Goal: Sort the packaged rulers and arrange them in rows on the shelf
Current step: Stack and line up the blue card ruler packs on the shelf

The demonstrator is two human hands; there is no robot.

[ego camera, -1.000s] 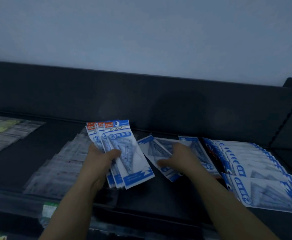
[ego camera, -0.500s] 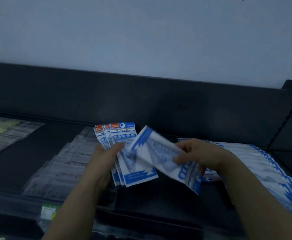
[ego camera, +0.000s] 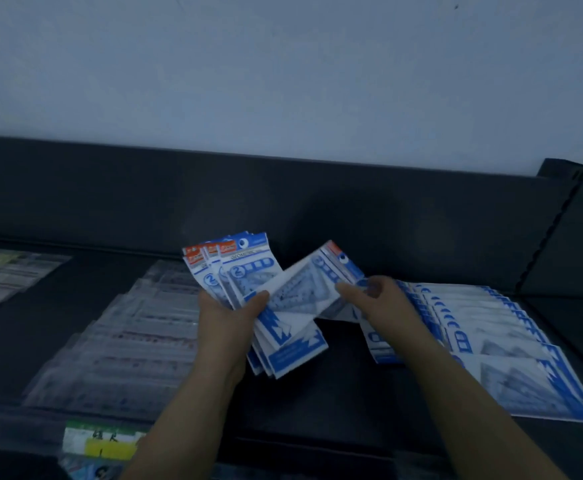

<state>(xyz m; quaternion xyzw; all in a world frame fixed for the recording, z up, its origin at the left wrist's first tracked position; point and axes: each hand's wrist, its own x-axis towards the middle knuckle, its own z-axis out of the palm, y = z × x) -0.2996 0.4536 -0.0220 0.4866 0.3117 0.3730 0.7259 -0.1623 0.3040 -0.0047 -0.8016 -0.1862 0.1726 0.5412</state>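
While the left hand (ego camera: 229,327) grips a fanned stack of ruler packets (ego camera: 245,271) over the near shelf (ego camera: 335,403), the right hand (ego camera: 385,303) pinches a single packet (ego camera: 304,289) by its header end. Its long axis slants from low-left to high-right, the lower end meeting the stack by the left thumb. It likely has to turn upright to join the stack. Farther right lies a row of blue packets (ego camera: 511,344).

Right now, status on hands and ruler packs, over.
Left hand grips fanned stack. Right hand pinches single pack over it. Blue row on shelf, right; nothing blocking.
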